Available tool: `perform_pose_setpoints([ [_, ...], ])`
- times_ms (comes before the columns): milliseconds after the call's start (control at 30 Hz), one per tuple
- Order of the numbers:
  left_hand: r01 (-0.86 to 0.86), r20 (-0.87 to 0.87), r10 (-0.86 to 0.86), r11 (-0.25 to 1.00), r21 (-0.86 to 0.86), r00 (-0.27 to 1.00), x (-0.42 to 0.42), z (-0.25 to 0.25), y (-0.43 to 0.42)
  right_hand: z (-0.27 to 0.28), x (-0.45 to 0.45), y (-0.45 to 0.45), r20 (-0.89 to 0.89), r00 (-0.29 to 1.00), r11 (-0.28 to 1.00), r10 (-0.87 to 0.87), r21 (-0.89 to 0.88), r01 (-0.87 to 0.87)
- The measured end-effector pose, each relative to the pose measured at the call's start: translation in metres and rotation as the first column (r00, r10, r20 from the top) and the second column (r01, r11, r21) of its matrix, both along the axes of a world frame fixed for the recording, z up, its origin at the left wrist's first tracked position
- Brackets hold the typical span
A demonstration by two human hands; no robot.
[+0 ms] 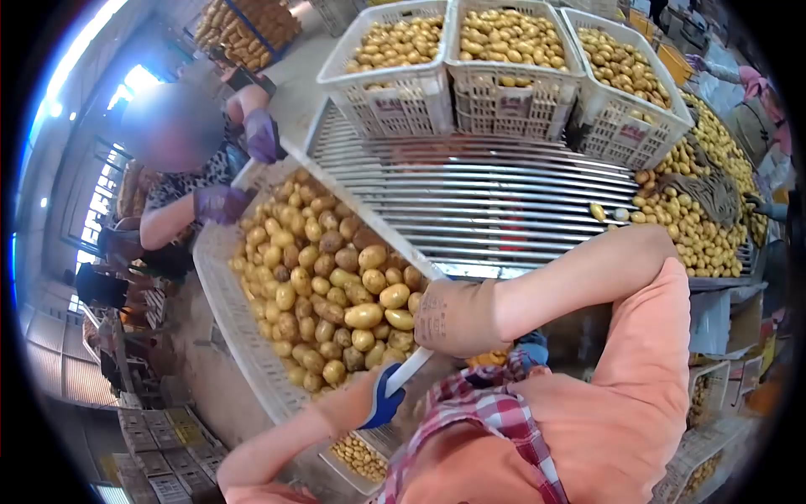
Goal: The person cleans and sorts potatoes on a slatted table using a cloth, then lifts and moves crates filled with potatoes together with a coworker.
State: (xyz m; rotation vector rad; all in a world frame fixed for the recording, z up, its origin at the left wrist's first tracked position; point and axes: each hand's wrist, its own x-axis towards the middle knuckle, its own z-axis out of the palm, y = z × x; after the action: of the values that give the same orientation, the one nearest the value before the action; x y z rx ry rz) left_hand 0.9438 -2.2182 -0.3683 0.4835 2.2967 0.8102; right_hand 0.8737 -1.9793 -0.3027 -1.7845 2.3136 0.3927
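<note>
A large white plastic crate (231,323) full of yellow-brown potatoes (323,281) lies between me and a co-worker, beside a slatted metal table. My left hand (384,401), in a blue and tan work glove, is closed round the crate's near rim. At the near corner by the table, my right hand (449,319), in a tan glove, is closed on the same rim; its fingertips are hidden. Across from me, the co-worker's two purple-gloved hands (222,204) are at the far end of the crate.
Three white crates (514,105) full of potatoes stand on the slatted table (470,189). Loose potatoes (693,235) are heaped at its right end, with a grey cloth (705,189). Another potato crate (357,462) sits below me. Stacked boxes (168,454) stand at lower left.
</note>
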Motion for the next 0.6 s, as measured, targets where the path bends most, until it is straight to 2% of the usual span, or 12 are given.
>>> perform_pose_setpoints([
  [33,-0.003,0.002,0.003,0.998,-0.06,1.0,0.001,0.002,-0.004,0.007,0.0,0.004,0.059,0.998,0.999,-0.012,-0.052,0.015],
  [233,0.108,0.097,-0.09,0.973,-0.203,0.991,0.031,0.095,0.021,0.039,0.067,0.03,0.041,0.998,0.988,-0.056,-0.144,0.061],
  [267,0.118,0.103,-0.099,0.973,-0.201,0.99,0.031,0.104,0.027,0.04,0.074,0.04,0.087,0.992,0.967,-0.094,-0.231,0.112],
  [367,0.186,0.107,-0.168,0.964,-0.19,0.98,0.047,0.131,0.037,0.051,0.11,0.047,0.113,0.97,0.949,-0.215,-0.209,0.234],
  [400,0.23,0.199,-0.187,0.948,-0.22,0.962,0.052,0.145,0.048,0.057,0.129,0.054,0.071,0.97,0.921,-0.231,-0.305,0.242],
  [433,0.274,0.289,-0.2,0.93,-0.245,0.936,0.06,0.155,0.05,0.065,0.145,0.055,0.08,0.968,0.921,-0.24,-0.297,0.252],
  [467,0.372,0.205,-0.351,0.925,-0.074,0.913,0.06,0.144,0.035,0.078,0.154,0.053,0.083,0.951,0.904,-0.299,-0.295,0.31],
  [500,0.378,0.249,-0.343,0.92,-0.106,0.906,0.065,0.158,0.044,0.083,0.165,0.058,0.082,0.933,0.886,-0.35,-0.296,0.358],
  [533,0.405,0.244,-0.377,0.911,-0.074,0.893,0.072,0.163,0.049,0.087,0.18,0.066,0.098,0.922,0.829,-0.375,-0.41,0.381],
  [567,0.437,0.239,-0.415,0.898,-0.046,0.878,0.08,0.168,0.051,0.104,0.197,0.067,0.138,0.873,0.811,-0.467,-0.327,0.485],
  [600,0.459,0.235,-0.441,0.888,-0.022,0.866,0.088,0.172,0.053,0.108,0.217,0.073,0.123,0.864,0.783,-0.488,-0.375,0.495],
])
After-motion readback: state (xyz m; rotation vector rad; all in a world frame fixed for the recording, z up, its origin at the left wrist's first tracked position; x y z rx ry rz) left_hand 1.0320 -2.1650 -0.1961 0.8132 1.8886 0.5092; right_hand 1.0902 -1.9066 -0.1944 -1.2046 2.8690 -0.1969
